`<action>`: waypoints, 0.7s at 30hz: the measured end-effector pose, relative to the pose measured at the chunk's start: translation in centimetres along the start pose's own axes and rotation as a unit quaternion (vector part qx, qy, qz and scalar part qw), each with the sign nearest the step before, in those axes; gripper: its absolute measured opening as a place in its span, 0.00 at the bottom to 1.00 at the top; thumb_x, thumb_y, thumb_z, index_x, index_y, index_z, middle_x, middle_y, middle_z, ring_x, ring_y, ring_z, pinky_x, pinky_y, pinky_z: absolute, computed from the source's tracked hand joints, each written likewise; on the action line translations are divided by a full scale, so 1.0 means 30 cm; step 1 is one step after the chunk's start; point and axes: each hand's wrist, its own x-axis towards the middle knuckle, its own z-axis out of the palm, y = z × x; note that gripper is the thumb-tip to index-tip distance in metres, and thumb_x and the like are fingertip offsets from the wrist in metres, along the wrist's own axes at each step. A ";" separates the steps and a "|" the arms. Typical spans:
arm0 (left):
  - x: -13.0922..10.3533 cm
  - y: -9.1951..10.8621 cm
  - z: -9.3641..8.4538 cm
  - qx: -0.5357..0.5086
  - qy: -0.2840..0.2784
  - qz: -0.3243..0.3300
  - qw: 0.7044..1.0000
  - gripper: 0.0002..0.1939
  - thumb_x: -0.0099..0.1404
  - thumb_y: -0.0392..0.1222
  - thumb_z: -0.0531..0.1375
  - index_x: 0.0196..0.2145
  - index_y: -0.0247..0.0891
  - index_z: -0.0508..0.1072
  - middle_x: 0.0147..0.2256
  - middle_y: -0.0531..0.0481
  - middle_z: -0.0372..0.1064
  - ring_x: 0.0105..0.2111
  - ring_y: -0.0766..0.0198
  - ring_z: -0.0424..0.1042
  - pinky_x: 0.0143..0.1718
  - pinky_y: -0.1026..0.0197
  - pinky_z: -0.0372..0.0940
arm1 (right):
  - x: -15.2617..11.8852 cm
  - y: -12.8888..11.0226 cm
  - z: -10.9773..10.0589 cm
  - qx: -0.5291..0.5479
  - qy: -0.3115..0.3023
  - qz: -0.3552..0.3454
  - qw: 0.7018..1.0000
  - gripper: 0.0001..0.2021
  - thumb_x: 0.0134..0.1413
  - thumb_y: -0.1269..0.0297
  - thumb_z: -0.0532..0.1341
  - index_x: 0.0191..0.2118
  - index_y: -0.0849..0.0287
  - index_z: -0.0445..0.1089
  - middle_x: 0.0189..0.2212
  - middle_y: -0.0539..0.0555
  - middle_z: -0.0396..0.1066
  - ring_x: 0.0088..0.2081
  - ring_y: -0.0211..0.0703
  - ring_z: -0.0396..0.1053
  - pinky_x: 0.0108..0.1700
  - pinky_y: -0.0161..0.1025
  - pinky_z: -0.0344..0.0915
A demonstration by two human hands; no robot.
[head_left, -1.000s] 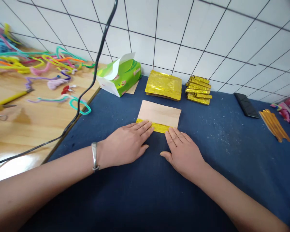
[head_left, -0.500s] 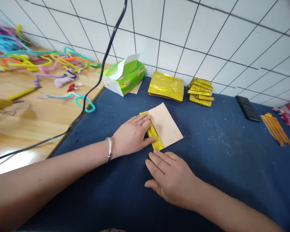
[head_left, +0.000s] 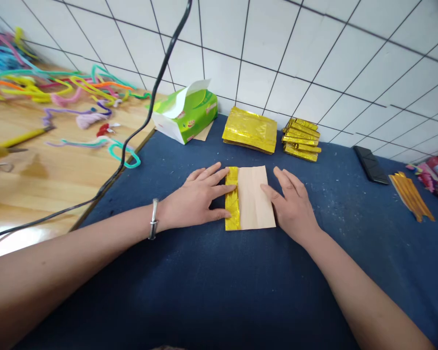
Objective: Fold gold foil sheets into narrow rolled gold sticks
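Note:
A sheet of gold foil paper (head_left: pixel 254 199) lies on the dark blue table cover (head_left: pixel 204 282), pale side up. Along its left edge a strip is folded over, showing shiny gold. My left hand (head_left: pixel 200 194) rests at that gold strip, fingers spread, with fingertips on the foil. At the opposite edge is my right hand (head_left: pixel 294 204), its fingers apart and the thumb touching the sheet's right side. Neither hand grips the paper. A silver bangle (head_left: pixel 154 218) circles my left wrist.
Behind the sheet stand a green tissue box (head_left: pixel 195 114), a stack of gold paper (head_left: pixel 250 130) and folded gold strips (head_left: pixel 302 139). To the right lie a black phone (head_left: pixel 370 165) and a pleated gold piece (head_left: pixel 411 194). A black cable (head_left: pixel 146 124) crosses the left, near colourful pipe cleaners (head_left: pixel 40 90).
The sheet has turned so its folded gold strip now runs nearly straight toward me. My right hand has moved up from below the sheet to its right edge.

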 end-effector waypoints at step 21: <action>-0.020 0.043 -0.079 0.024 -0.046 0.182 0.982 0.19 0.63 0.28 0.51 0.47 0.42 0.70 0.47 0.50 0.69 0.47 0.63 0.66 0.49 0.60 0.58 | -0.008 -0.151 -0.092 0.136 -0.072 -0.237 0.959 0.08 0.57 0.73 0.54 0.37 0.58 0.70 0.38 0.53 0.74 0.40 0.42 0.69 0.42 0.41 0.64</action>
